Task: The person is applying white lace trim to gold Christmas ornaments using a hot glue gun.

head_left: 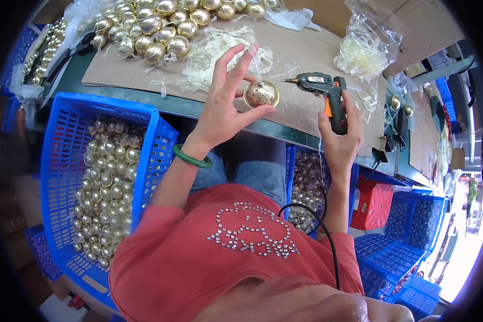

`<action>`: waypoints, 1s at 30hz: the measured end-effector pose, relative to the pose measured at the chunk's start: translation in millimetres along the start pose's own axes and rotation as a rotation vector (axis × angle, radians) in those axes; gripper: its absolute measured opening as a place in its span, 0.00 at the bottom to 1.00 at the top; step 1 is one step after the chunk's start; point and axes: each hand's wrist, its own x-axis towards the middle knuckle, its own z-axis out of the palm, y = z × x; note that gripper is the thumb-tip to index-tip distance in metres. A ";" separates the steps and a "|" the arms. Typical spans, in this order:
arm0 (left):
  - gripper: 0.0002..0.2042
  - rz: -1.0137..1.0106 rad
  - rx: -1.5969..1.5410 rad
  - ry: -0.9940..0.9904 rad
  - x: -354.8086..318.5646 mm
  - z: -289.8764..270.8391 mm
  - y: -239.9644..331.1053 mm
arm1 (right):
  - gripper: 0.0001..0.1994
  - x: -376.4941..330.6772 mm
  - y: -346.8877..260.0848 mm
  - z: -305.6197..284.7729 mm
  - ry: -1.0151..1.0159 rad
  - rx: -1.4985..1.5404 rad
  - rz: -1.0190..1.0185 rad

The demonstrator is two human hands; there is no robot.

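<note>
Between the thumb and fingers of my left hand [228, 99] is a round gold ornament [262, 95] with a dark speckled pattern. A pale ribbon loop [258, 61] rises from its top, pinched at my fingertips. My right hand [341, 134] grips a dark green glue gun [335, 102] with an orange trigger. Its nozzle points left toward the ornament's top, with a gap between them. Just beyond my left hand lies a loose pile of cream ribbon loops [212, 51] on the cardboard-covered table [300, 115].
Many gold ornaments [161, 29] are heaped at the far left of the table. A clear plastic bag [365, 51] of pale pieces lies far right. Blue crates [158, 137] of gold ornaments flank my legs. A black cord [333, 244] hangs past my right arm. A red crate [371, 205] stands right.
</note>
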 end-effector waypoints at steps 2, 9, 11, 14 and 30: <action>0.51 0.038 0.035 0.029 1.1 1.8 1.8 | 0.30 -2.6 -7.4 0.6 -0.004 -0.005 -0.094; 0.51 0.075 0.081 0.067 -0.4 5.0 1.5 | 0.30 -8.6 -18.3 1.4 -0.029 0.001 -0.139; 0.51 0.077 0.089 0.074 -1.2 4.8 2.2 | 0.30 -10.0 -17.6 3.3 -0.027 -0.022 -0.155; 0.51 0.082 0.094 0.084 -2.1 4.7 1.8 | 0.30 -11.5 -19.7 4.3 -0.023 -0.013 -0.161; 0.50 0.041 0.078 0.078 -9.7 0.3 5.6 | 0.30 -12.7 -19.0 2.8 -0.020 0.008 -0.119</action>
